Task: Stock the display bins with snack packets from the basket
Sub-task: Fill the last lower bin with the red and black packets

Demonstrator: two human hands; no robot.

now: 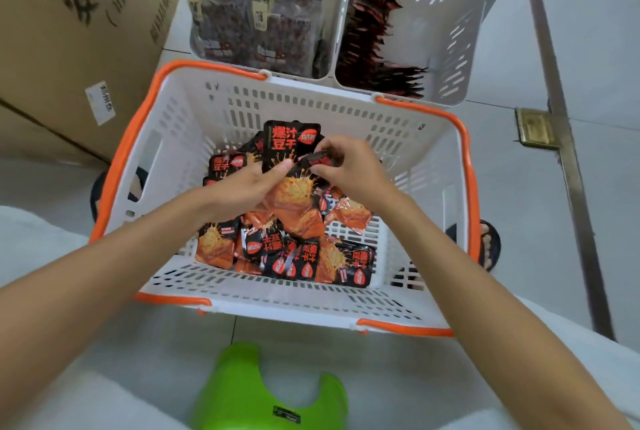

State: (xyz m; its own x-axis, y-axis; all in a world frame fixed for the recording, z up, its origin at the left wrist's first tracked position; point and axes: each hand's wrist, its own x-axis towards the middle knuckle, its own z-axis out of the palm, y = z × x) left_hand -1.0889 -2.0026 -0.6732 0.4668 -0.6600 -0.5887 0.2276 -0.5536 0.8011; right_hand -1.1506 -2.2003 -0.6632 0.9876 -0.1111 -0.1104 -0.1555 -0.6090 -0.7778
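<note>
A white basket with orange rim and handles (464, 166) stands on the floor before me, with several black-and-orange snack packets (287, 256) loose on its bottom. My left hand (242, 187) grips a stack of these packets (287, 142), held upright over the basket's middle. My right hand (349, 170) pinches another packet (320, 159) against that stack. Behind the basket stand two white display bins: the left bin (199, 48) is packed with dark packets, and the right bin (471, 31) holds a row of red-black packets along its left side.
A large cardboard box (76, 31) stands at the left, touching the basket's corner. A metal frame leg (561, 124) runs down the right side. A green stool (270, 391) sits below the basket. Sandalled feet (488, 242) flank the basket.
</note>
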